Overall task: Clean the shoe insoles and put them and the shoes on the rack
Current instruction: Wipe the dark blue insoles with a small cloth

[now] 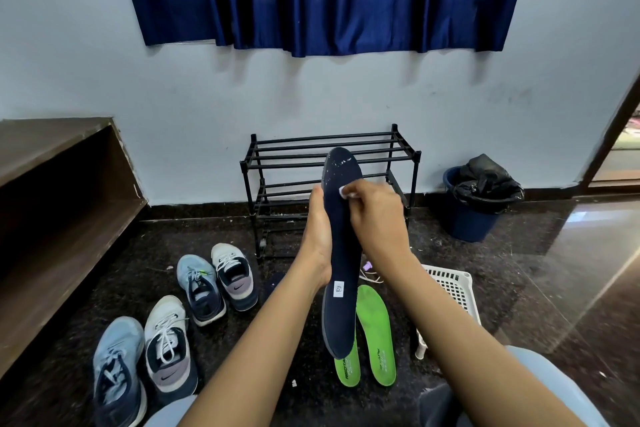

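Note:
My left hand (318, 232) grips a dark navy insole (342, 253) from the left and holds it upright in front of the rack. White specks dot its toe end. My right hand (372, 215) pinches a small white wipe (346, 191) against the insole's upper part. Two green insoles (375, 333) lie on the dark floor below. Several sneakers stand to the left: a blue one (200, 288) and a white one (234, 276) farther back, another blue one (117, 371) and white one (168, 347) nearer. The black metal shoe rack (284, 163) stands bare against the wall.
A white plastic basket (457, 282) sits on the floor at the right, partly behind my right arm. A blue bin with a black bag (474, 204) stands right of the rack. A wooden bench (52, 184) runs along the left. My knees show at the bottom.

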Motion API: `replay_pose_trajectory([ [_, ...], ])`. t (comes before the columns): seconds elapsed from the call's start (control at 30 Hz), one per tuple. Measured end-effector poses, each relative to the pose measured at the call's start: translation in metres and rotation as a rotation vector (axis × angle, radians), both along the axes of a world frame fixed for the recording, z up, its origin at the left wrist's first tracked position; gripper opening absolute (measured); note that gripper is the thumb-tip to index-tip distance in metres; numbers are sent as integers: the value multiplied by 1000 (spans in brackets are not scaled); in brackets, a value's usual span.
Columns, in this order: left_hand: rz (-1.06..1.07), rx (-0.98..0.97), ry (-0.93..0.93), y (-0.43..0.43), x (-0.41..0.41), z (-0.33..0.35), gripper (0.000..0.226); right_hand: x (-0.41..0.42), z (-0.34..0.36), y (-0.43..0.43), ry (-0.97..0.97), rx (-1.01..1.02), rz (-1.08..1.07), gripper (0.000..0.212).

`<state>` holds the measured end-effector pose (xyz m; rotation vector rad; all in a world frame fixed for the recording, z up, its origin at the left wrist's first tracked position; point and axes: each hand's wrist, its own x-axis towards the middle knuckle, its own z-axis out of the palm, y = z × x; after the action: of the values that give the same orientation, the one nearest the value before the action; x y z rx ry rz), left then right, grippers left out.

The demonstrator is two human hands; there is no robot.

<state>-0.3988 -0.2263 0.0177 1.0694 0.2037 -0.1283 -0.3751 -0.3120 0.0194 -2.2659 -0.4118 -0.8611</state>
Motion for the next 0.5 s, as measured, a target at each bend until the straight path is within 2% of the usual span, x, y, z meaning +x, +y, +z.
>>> replay_pose_trajectory([
  [0.1, -17, -28, 13, -5, 1, -2, 64, 6, 4, -8, 17, 86, -39, 22],
  [0.37, 6, 22, -16, 8, -1, -1, 63, -17, -13, 12, -32, -62, 84, 25],
  [0.5, -19, 35, -13, 3, -3, 1, 63, -2, -3, -1, 6, -11, 39, 23],
])
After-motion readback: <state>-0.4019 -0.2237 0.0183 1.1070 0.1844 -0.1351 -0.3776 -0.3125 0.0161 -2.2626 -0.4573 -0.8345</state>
